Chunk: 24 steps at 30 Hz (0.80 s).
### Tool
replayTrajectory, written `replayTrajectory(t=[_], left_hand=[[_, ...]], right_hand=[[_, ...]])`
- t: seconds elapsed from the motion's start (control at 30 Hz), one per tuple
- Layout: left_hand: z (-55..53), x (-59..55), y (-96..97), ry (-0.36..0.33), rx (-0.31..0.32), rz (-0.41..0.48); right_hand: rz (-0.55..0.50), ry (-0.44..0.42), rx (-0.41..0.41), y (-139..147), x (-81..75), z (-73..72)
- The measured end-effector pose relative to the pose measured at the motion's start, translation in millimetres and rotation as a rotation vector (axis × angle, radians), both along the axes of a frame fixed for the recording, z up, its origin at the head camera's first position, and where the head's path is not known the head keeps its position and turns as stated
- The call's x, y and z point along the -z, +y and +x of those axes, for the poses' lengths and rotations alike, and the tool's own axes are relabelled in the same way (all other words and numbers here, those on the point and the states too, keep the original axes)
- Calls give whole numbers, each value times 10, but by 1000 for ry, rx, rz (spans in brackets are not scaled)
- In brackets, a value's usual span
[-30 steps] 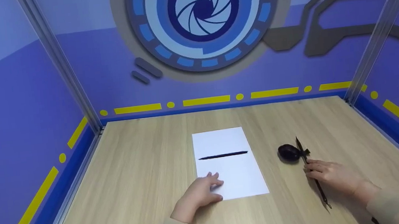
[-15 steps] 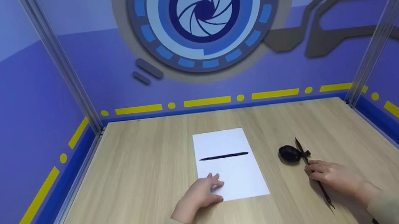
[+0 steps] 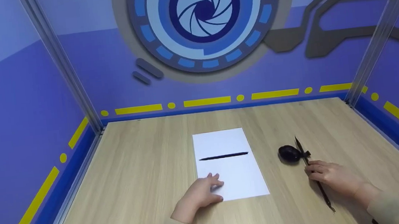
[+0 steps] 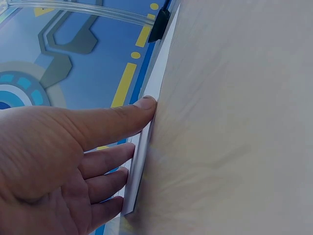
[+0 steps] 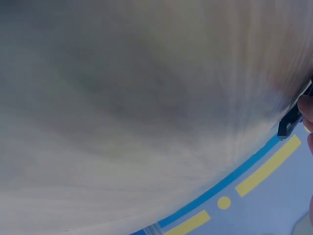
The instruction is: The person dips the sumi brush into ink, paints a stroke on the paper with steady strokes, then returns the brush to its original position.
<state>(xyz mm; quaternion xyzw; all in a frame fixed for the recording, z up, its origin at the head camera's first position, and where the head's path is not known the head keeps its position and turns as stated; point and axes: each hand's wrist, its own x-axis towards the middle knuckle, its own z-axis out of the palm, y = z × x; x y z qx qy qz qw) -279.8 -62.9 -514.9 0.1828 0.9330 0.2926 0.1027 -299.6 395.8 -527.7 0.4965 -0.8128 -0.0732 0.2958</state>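
Observation:
A white paper sheet (image 3: 233,182) lies on the table with one black horizontal stroke (image 3: 223,156) across it. My left hand (image 3: 201,193) rests on its lower left part, fingers spread. In the left wrist view, the thumb (image 4: 117,117) presses near the paper's edge. To the right, a writing brush (image 3: 323,191) slants past a round black ink dish (image 3: 290,153), its dark tip pointing away from me. My right hand (image 3: 334,177) holds the brush's shaft in its fingertips beside the dish. The right wrist view shows only a sliver of those fingers (image 5: 307,106).
The wooden table (image 3: 135,170) extends around the paper on both sides. Purple panels with yellow dashes (image 3: 207,101) enclose it at the back and sides. Metal posts (image 3: 69,73) stand at the far corners.
The brush's near end has swung slightly to the right under the right hand. The left hand and paper keep their places; the camera view shifts very slightly.

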Motion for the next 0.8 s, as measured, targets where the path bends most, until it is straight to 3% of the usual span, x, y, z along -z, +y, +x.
replayTrajectory(t=[0.8], left_hand=[[-18,19,-4,-10,4,9]], right_hand=[[-28,9,49,-34,-52,53]])
